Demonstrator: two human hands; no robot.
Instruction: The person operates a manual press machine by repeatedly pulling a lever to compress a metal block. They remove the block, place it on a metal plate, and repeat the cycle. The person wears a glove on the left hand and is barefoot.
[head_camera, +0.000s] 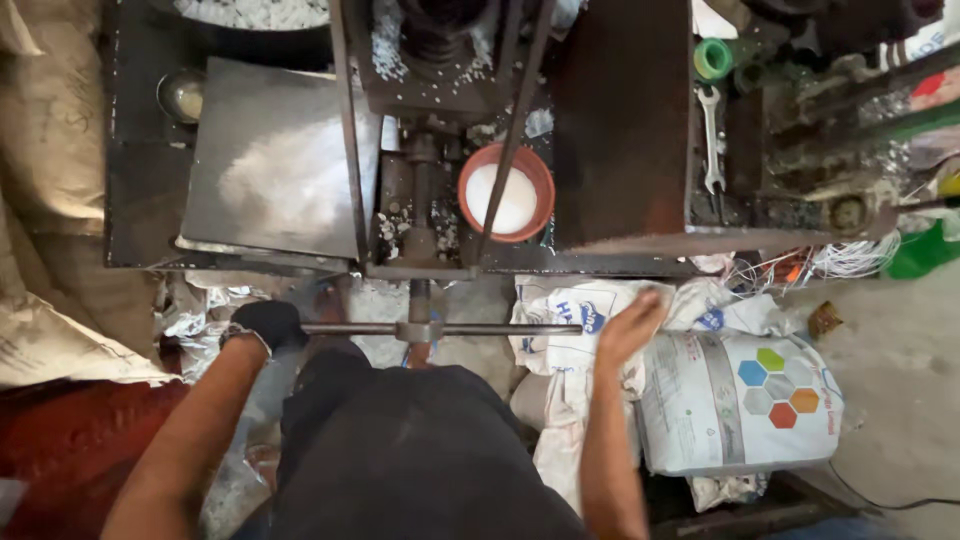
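Crank bar (440, 328): steel rod, horizontal below the press (430, 150); likely rigid, heavy to turn, best gripped at an end. Left hand (268, 325), gloved, wraps its left end. Right hand (630, 325), bare, half-open, touches a white sack (740, 400) just past the right end.

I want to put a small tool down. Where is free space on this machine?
The flat grey metal plate, left of the screw shaft, is bare apart from white dust. Around the orange bowl and beside the spanner it is crowded.
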